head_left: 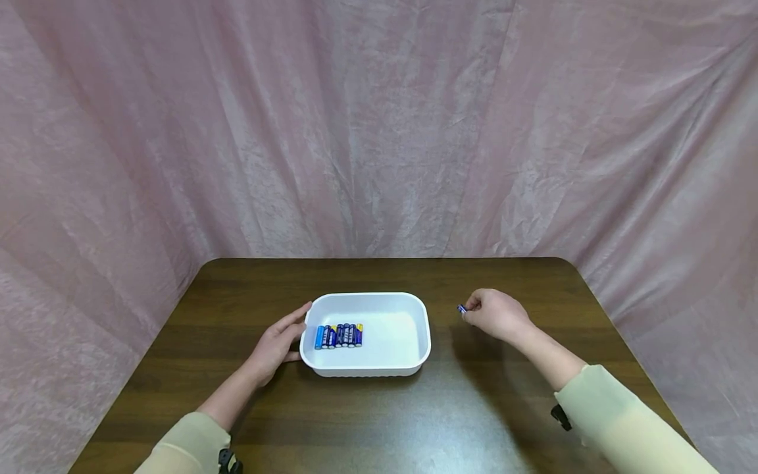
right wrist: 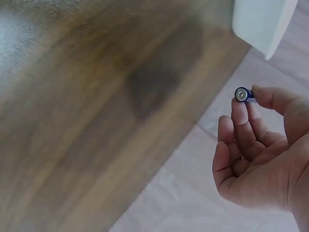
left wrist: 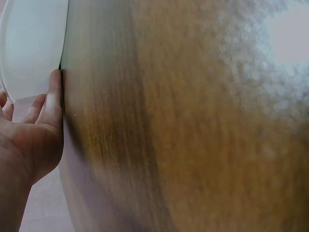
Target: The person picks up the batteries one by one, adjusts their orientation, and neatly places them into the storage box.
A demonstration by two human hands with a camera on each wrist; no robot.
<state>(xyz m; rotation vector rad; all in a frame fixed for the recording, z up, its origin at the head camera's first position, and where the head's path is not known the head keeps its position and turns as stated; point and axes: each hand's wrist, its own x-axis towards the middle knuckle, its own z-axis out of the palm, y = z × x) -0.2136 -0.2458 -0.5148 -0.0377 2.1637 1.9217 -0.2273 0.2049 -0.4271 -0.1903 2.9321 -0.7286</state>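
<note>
A white rectangular tray (head_left: 387,362) stands on the table, with several batteries (head_left: 339,336) lined up side by side at its left. One is light blue; the others are dark blue, some with yellow ends. My left hand (head_left: 278,347) rests against the tray's left wall, fingers fairly straight; the left wrist view shows its fingers (left wrist: 55,94) at the tray's side. To the right of the tray and above the table, my right hand (head_left: 496,314) pinches a blue battery (head_left: 462,309) between thumb and fingertips. In the right wrist view, the silvery end of that battery (right wrist: 241,94) faces the camera.
The dark brown wooden table (head_left: 367,421) has rounded far corners. Behind it and at both sides hangs a pink curtain (head_left: 379,131). The right arm casts a shadow on the tabletop.
</note>
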